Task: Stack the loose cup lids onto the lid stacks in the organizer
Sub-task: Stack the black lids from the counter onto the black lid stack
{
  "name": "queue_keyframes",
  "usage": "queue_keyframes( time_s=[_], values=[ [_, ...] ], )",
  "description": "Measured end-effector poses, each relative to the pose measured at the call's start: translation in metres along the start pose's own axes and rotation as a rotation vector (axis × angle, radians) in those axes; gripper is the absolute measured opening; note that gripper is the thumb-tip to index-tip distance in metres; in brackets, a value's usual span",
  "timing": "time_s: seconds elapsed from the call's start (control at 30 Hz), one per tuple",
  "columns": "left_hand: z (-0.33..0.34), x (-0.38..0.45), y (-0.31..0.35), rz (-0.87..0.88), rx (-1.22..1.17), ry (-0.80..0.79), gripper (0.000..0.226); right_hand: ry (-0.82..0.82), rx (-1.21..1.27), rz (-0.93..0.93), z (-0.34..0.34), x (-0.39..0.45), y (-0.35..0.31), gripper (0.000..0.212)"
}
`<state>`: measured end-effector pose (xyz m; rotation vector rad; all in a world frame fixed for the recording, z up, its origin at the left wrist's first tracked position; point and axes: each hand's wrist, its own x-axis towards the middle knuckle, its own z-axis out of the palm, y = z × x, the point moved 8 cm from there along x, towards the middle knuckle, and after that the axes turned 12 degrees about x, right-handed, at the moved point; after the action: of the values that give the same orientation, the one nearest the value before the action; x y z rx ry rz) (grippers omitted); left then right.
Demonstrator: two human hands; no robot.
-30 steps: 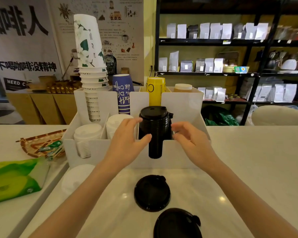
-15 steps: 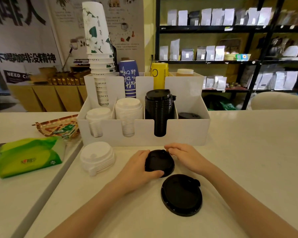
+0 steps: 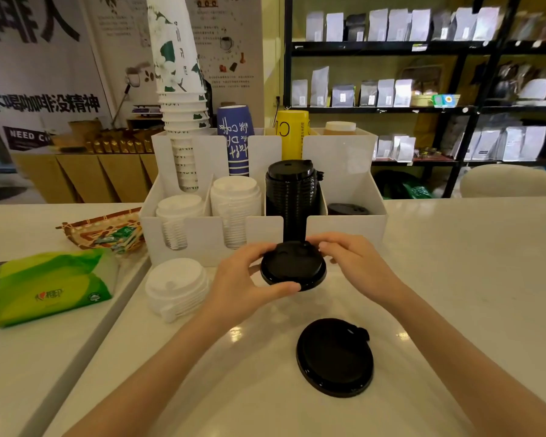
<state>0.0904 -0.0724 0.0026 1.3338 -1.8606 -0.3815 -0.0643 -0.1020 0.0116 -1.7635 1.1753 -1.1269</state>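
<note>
A small black lid is held between left hand and right hand just before the organizer — a lift onto the tall black stack seems called for next.

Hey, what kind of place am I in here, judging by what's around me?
Most likely a coffee shop counter. A white organizer holds stacked paper cups and a black lid stack, and shelves behind carry rows of sealed pouches, probably coffee beans.
</note>
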Motion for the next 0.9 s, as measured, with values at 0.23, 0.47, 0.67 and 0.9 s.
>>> queue_keyframes(
  time_s=[0.23,0.47,0.67,0.9],
  values=[
    [-0.039,0.04,0.03,0.069,-0.121,0.076,0.069,0.096,0.108,-0.198,-0.032,0.021,-0.056,0.032],
    [-0.06,0.092,0.042,0.072,-0.258,0.149,0.054,0.193,0.204,-0.308,-0.051,0.054,-0.081,0.036],
    [-0.049,0.129,0.022,0.051,-0.499,0.189,0.035,0.131,0.289,-0.37,-0.048,0.078,-0.082,0.046],
    [-0.033,0.151,0.003,0.059,-0.33,0.176,0.045,0.067,0.199,-0.341,-0.039,0.108,-0.057,0.051]
  ],
)
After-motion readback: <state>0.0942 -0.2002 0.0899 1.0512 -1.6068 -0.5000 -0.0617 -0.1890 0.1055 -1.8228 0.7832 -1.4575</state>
